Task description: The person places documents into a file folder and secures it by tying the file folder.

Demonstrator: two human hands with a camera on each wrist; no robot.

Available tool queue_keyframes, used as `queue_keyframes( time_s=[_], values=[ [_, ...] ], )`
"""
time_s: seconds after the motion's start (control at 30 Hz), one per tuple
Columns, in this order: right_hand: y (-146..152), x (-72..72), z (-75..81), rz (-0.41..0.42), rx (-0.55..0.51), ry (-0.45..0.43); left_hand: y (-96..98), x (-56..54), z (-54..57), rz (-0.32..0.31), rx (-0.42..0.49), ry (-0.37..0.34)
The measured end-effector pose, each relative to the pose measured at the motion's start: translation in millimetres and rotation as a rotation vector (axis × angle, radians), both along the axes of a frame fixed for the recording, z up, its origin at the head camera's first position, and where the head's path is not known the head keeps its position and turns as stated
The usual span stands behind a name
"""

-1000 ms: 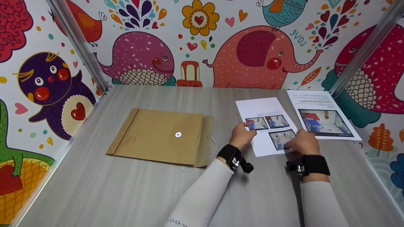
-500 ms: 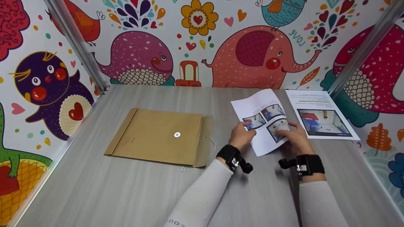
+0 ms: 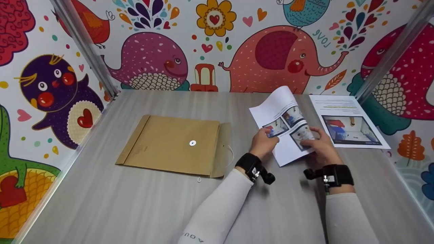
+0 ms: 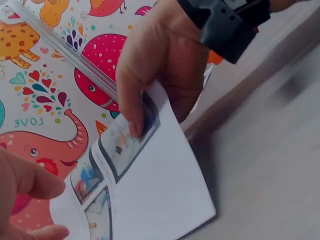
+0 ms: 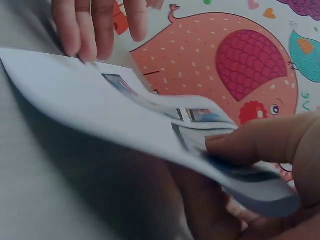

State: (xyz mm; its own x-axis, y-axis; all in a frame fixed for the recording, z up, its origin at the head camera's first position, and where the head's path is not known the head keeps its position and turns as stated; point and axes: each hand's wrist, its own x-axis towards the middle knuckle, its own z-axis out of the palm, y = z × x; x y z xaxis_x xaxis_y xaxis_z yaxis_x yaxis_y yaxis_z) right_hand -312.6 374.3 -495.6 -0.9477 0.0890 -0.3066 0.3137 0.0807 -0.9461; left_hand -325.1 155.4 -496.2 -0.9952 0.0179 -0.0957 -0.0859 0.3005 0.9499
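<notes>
A printed sheet of paper (image 3: 288, 154) with several photos is lifted and bowed above the table's right part. My right hand (image 3: 323, 147) pinches its right side, thumb on the printed face and fingers beneath, as the right wrist view (image 5: 260, 145) also shows. At the sheet's left edge is my left hand (image 3: 262, 145). Its fingers (image 5: 97, 30) look fairly straight in the right wrist view, near or touching the edge. In the left wrist view its finger and thumb stand apart. A second printed sheet (image 3: 339, 108) lies flat beyond my right hand.
A brown string-tie envelope (image 3: 169, 149) lies flat on the left of the grey table (image 3: 129, 206), its flap and white string toward the right. Patterned walls (image 3: 210, 44) and metal posts (image 3: 90, 51) bound the table. Both wrists wear black camera straps (image 3: 249, 162).
The sheet lay flat under both hands; its right side is now raised and curled by my right hand, which shifted slightly inward. The left hand stays at the left edge.
</notes>
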Motion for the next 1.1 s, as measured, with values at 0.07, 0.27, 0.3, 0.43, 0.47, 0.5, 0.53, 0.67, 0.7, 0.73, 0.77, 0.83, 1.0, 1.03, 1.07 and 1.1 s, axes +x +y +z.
queue_keyframes(
  time_s=[0.07, 0.27, 0.3, 0.43, 0.47, 0.5, 0.53, 0.67, 0.7, 0.73, 0.77, 0.83, 1.0, 1.03, 1.07, 1.1],
  values=[
    [6, 1.2, 3.7, 0.024, 0.029, 0.011, -2.6, 2.8, 9.0, -0.015, 0.016, 0.025],
    [19, 3.0, 18.7, 0.118, 0.023, 0.04, -31.8, 11.2, 36.8, -0.052, -0.061, 0.147],
    [20, 4.0, 21.0, 0.132, -0.003, 0.056, -39.4, 11.8, 39.3, -0.057, -0.087, 0.169],
    [19, 9.8, 27.7, 0.201, -0.134, 0.127, -75.8, 10.7, 44.3, -0.057, -0.174, 0.253],
    [17, 10.7, 28.2, 0.223, -0.151, 0.146, -87.1, 9.6, 44.4, -0.048, -0.198, 0.282],
    [15, 11.5, 28.3, 0.251, -0.157, 0.161, -99.0, 8.9, 44.4, -0.033, -0.221, 0.303],
    [11, 11.8, 28.2, 0.28, -0.165, 0.176, -111.4, 8.0, 44.5, -0.012, -0.24, 0.326],
    [-4, 10.2, 25.2, 0.403, -0.162, 0.228, -159.2, 5.1, 42.9, 0.086, -0.288, 0.362],
    [-8, 9.7, 24.5, 0.427, -0.164, 0.239, -169.1, 4.5, 43.0, 0.099, -0.278, 0.352],
    [-12, 9.3, 24.1, 0.446, -0.169, 0.251, -177.9, 3.7, 43.4, 0.103, -0.26, 0.336],
    [-16, 8.8, 23.9, 0.467, -0.174, 0.262, -185.7, 2.9, 44.2, 0.1, -0.238, 0.312],
    [-23, 8.4, 23.4, 0.501, -0.196, 0.279, -198.0, 0.3, 46.4, 0.075, -0.165, 0.254],
    [-37, 7.5, 18.9, 0.612, -0.222, 0.288, -217.6, -9.0, 47.3, -0.061, 0.051, 0.116],
    [-39, 7.4, 17.8, 0.633, -0.217, 0.285, -220.4, -10.5, 45.3, -0.085, 0.096, 0.098],
    [-41, 7.5, 16.7, 0.648, -0.204, 0.282, -222.8, -11.6, 43.4, -0.105, 0.133, 0.09],
    [-42, 7.6, 15.7, 0.661, -0.19, 0.282, -224.8, -12.2, 41.1, -0.124, 0.169, 0.087]
  ],
)
